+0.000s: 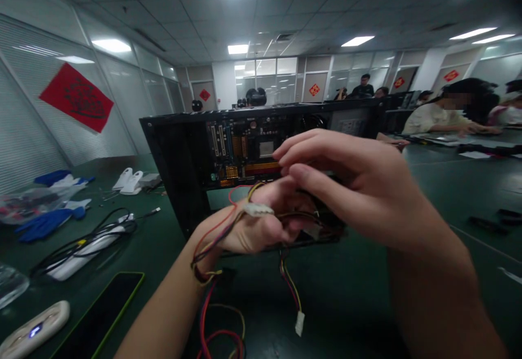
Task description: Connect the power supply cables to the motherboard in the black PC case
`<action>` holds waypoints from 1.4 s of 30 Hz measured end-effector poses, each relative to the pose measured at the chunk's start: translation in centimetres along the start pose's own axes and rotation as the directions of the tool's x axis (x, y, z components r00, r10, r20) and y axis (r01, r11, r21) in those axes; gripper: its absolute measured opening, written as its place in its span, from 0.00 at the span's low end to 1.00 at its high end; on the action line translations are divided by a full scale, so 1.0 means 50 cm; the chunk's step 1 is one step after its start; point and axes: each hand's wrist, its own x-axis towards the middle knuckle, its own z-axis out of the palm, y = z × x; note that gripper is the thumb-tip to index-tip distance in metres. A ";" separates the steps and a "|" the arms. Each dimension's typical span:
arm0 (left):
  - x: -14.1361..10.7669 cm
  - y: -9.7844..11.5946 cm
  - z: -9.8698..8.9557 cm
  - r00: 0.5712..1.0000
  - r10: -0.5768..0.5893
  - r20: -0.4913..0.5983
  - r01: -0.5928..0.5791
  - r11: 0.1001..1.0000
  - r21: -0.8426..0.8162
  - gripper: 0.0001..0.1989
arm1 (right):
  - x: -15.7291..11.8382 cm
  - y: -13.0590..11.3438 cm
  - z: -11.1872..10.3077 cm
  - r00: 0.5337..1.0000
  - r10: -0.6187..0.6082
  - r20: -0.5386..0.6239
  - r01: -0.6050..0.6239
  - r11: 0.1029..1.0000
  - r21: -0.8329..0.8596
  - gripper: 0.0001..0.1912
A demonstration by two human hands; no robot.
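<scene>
- Label (350, 125) too blurred to read.
- Black computer case (175, 166) stands open.
- Left hand (249, 237): grip curled around wires (299, 215).
- Right hand (354, 177): grip half-bent, contents cannot be told.

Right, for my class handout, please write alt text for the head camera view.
A person's left hand, crossed by coloured wires and a white connector, and right hand are in front of an open black computer case showing its circuit board. At left, a phone lies on the green table.
</scene>
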 end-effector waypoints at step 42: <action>-0.095 0.046 -0.150 0.905 -0.349 -0.242 0.424 0.700 0.575 0.24 | 0.017 0.057 -0.017 0.907 0.223 -0.357 -0.192 0.974 0.120 0.16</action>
